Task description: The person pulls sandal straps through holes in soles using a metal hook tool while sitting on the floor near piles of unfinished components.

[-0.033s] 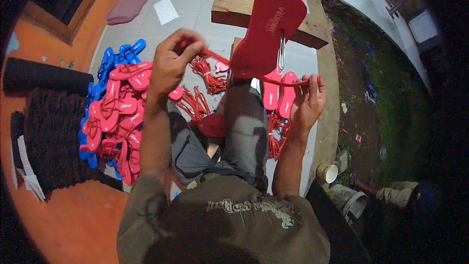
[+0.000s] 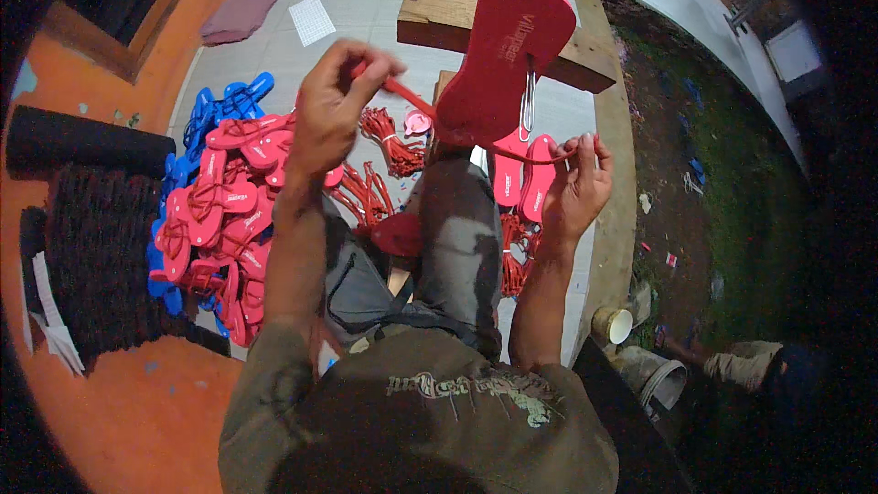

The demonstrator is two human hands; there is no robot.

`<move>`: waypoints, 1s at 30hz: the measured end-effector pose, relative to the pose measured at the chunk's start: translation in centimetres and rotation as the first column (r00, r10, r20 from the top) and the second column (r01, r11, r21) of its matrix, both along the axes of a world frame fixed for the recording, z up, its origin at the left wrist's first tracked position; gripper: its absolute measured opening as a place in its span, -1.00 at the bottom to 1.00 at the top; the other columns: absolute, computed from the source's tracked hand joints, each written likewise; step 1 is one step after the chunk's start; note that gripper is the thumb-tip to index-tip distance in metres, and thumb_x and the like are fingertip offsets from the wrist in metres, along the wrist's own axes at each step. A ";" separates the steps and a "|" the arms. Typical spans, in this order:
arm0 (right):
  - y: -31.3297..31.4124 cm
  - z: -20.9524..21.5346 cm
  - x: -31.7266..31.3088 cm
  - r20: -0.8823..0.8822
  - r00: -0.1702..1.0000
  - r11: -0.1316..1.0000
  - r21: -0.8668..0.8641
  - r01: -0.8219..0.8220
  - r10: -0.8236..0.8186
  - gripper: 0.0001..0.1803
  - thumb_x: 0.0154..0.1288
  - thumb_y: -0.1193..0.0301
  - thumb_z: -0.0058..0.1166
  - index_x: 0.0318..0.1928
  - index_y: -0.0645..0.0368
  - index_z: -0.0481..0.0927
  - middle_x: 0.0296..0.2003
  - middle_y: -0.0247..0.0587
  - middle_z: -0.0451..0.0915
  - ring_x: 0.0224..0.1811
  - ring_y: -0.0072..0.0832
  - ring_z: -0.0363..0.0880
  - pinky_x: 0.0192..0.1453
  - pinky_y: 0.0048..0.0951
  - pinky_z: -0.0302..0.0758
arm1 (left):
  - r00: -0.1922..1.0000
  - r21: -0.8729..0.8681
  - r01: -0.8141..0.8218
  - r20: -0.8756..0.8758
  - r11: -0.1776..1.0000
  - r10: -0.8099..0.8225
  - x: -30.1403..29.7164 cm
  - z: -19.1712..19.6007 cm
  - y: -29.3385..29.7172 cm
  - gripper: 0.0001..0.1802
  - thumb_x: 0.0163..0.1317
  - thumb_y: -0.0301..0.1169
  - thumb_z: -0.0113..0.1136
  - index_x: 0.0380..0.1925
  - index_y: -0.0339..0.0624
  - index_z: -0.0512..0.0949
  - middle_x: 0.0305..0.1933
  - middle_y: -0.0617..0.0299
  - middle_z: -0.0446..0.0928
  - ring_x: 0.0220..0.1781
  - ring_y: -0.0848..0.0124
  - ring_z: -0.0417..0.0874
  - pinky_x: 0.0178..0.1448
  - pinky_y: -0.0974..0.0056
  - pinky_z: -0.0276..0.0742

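A pinkish-red flip-flop sole point(image 2: 508, 55) stands tilted on a wooden stand, with a bright metal loop-shaped tool point(image 2: 527, 105) at its right side. My left hand point(image 2: 334, 105) pinches one end of a red strap point(image 2: 412, 96), which runs to the sole's left edge. To the right of the sole, my right hand point(image 2: 576, 183) closes its fingertips on another red length point(image 2: 526, 155) coming from the sole's lower edge. Whether both lengths are one strap is hidden by the sole.
Finished pink flip-flops point(image 2: 219, 206) are heaped at left beside blue ones point(image 2: 215, 119). Bundles of red straps point(image 2: 398, 146) lie on the tiled floor. Behind the sole is a thick wooden beam point(image 2: 434, 18). Two pink soles point(image 2: 535, 187) lie near my right wrist; buckets point(image 2: 658, 380) stand at right.
My left hand has moved slightly up and to the right, still with the strap. My right hand has risen a little. The sole has barely shifted.
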State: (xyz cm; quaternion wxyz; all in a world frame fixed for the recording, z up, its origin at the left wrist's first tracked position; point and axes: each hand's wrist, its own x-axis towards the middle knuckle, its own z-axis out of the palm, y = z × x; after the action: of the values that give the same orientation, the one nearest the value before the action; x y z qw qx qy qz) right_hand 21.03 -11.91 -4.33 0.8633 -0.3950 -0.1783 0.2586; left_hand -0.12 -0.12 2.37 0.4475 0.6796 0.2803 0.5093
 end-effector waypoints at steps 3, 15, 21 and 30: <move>0.7 2.3 -1.5 0.335 0.940 0.957 -0.288 0.034 0.068 -0.78 0.22 0.49 -0.09 -0.13 0.31 0.40 -0.41 -0.29 0.46 -0.41 -0.63 0.42 -0.25 -0.60 0.43 | 0.991 0.134 -0.129 0.038 0.983 0.125 4.9 0.3 0.9 -0.81 0.23 -0.36 -0.09 -0.29 -0.25 0.40 -0.37 0.18 0.48 -0.34 0.45 0.49 -0.20 0.37 0.41; -0.3 3.8 -3.0 0.483 0.812 0.932 -0.023 -0.363 0.328 -0.76 0.26 0.33 -0.11 -0.38 0.27 0.46 -0.55 -0.30 0.47 -0.54 -0.65 0.37 -0.44 -0.63 0.30 | 0.975 0.289 0.015 -0.217 0.957 0.050 10.5 4.4 3.7 -0.49 -0.03 0.06 0.15 -0.44 -0.25 0.55 -0.51 0.09 0.54 -0.45 0.31 0.59 -0.37 0.30 0.46; 0.1 2.5 -3.0 0.470 0.794 0.902 -0.011 -0.432 0.386 -0.75 0.26 0.32 -0.11 -0.40 0.26 0.45 -0.54 -0.34 0.43 -0.51 -0.67 0.34 -0.42 -0.66 0.27 | 0.963 0.032 0.263 -0.071 0.964 -0.261 10.4 4.8 3.0 -0.50 -0.04 0.01 0.20 -0.38 -0.26 0.55 -0.48 0.19 0.56 -0.44 0.48 0.57 -0.37 0.40 0.47; -0.1 3.5 -0.7 0.116 0.691 0.696 -0.228 -0.681 0.714 -0.74 0.21 0.29 -0.04 -0.45 0.25 0.48 -0.64 -0.43 0.39 -0.61 -0.72 0.30 -0.52 -0.68 0.23 | 0.971 0.081 0.235 -0.072 0.969 -0.230 10.0 4.9 2.6 -0.61 0.03 -0.09 0.17 -0.43 -0.25 0.54 -0.50 0.21 0.55 -0.49 0.51 0.54 -0.43 0.42 0.43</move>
State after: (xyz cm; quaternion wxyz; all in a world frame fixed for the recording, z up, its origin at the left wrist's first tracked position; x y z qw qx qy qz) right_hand 20.34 -11.97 -0.79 0.6414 -0.3914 -0.3767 0.5417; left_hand 9.83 2.50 7.29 0.4645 0.7425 0.1895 0.4439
